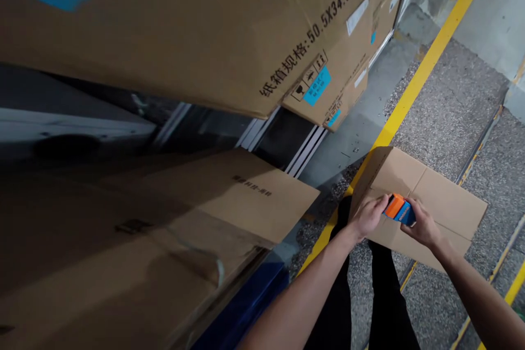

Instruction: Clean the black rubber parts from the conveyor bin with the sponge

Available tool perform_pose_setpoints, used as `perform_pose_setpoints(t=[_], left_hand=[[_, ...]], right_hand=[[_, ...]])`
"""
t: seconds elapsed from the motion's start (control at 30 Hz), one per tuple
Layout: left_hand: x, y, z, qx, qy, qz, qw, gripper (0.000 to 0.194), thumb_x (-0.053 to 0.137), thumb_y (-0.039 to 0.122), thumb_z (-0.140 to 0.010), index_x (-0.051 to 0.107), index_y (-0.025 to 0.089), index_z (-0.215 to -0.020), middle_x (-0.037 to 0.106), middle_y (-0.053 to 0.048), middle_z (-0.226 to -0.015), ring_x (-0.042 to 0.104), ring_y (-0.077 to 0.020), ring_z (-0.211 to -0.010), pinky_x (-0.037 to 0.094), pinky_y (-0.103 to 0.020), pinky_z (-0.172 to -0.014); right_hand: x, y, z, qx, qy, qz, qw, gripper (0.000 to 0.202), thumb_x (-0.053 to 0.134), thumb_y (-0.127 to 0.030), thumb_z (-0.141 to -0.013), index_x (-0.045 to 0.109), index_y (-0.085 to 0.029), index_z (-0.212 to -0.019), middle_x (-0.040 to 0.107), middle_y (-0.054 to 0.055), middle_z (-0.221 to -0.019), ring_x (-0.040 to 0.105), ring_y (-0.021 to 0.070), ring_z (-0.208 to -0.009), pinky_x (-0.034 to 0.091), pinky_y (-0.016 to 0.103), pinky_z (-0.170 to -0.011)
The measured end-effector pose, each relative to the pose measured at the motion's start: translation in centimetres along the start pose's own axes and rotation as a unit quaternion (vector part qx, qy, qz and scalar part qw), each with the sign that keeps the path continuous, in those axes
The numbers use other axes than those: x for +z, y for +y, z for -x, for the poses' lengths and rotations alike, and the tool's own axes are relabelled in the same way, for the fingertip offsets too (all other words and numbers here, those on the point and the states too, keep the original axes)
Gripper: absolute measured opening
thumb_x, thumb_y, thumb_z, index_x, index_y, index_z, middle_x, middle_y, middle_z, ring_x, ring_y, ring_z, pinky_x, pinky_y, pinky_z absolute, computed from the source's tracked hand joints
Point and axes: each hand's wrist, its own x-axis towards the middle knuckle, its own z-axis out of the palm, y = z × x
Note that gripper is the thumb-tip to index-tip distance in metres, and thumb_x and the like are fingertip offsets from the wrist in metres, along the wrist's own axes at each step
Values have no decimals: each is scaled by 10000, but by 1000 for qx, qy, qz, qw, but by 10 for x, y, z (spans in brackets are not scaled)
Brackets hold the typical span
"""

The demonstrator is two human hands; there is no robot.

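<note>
Between my two hands is a small orange and blue device, held over a brown cardboard box. My left hand grips the device's left end, fingers wrapped beside its orange part. Around its right, blue end my right hand is closed. The box below shows seams across its top face, and its left side is in shade. It sits in front of my legs, partly over the yellow floor line.
Large printed cartons stand at the upper left on a metal-railed frame. Open cardboard lies at the lower left, beside a blue surface. A yellow line and metal tracks cross the speckled floor.
</note>
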Motion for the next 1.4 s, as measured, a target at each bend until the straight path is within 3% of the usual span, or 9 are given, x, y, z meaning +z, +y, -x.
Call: perform_pose_setpoints(t=[0.13, 0.27, 0.47, 0.6, 0.8, 0.9, 1.0, 1.27, 1.4], left_hand=[[-8, 18, 3, -49, -37, 61, 996, 603, 574, 661, -903, 741, 156, -1187, 758, -102, -1174, 660, -263, -1174, 468, -418, -1077], [-21, 9, -1, -77, -52, 88, 992, 585, 583, 656, -895, 746, 141, -1120, 772, -90, -1015, 696, -227, -998, 521, -354, -913], [-36, -12, -14, 31, 50, -177, 982, 628, 428, 641, -964, 663, 131, -683, 636, -24, -617, 539, -142, -589, 412, -273, -578], [-47, -12, -22, 64, 66, -170, 981, 557, 427, 564, -988, 743, 139, -817, 754, -71, -804, 694, -205, -788, 543, -317, -759], [-124, -21, -40, 51, 118, -74, 989, 560, 506, 609, -952, 750, 105, -965, 788, -138, -1006, 749, -246, -946, 577, -422, -938], [-170, -40, -57, 27, 154, -145, 977, 628, 489, 673, -931, 739, 102, -999, 784, -143, -989, 746, -239, -918, 589, -405, -892], [-192, -64, -78, 10, 182, -237, 954, 657, 415, 683, -949, 736, 112, -1000, 780, -136, -952, 729, -224, -875, 583, -378, -850], [-202, -106, -118, -7, 202, -260, 944, 499, 412, 500, -986, 731, 119, -951, 763, -130, -946, 685, -214, -879, 516, -358, -883], [-194, -128, -142, -26, 197, -251, 947, 408, 488, 447, -952, 699, 158, -756, 732, -98, -811, 654, -226, -822, 491, -364, -852]], right_hand=[[-2, -3, -2, 4, -11, 8, 1000, 710, 641, -240, -810, 380, -227, -1471, 584, 93, -1176, 608, 263, -1088, 520, 430, -989], [-6, -8, -6, -10, -36, 22, 999, 716, 634, -235, -816, 375, -223, -1484, 588, 104, -1188, 602, 276, -1101, 516, 444, -995], [-6, -18, -10, 7, -65, 91, 994, 759, 640, -225, -801, 376, -210, -1513, 611, 115, -1177, 605, 298, -1063, 524, 452, -962], [-6, -18, -10, 34, -78, 112, 990, 768, 638, -268, -828, 351, -206, -1538, 622, 123, -1183, 619, 309, -1067, 523, 454, -958], [-8, -13, -11, 71, -88, 158, 981, 760, 623, -285, -854, 329, -197, -1550, 639, 129, -1201, 631, 309, -1071, 517, 424, -930], [-5, -18, -19, 92, -101, 197, 971, 714, 609, -270, -851, 378, -181, -1520, 660, 134, -1145, 645, 306, -1020, 510, 405, -879], [2, -27, -31, 112, -112, 225, 961, 678, 609, -260, -846, 414, -180, -1490, 670, 136, -1088, 650, 307, -976, 493, 396, -844], [23, -48, -59, 151, -150, 293, 932, 626, 655, -272, -875, 419, -193, -1449, 667, 164, -1083, 654, 326, -966, 468, 388, -804], [28, -55, -73, 185, -182, 333, 907, 687, 669, -317, -888, 361, -184, -1488, 659, 151, -1135, 650, 300, -1018, 462, 363, -836]])
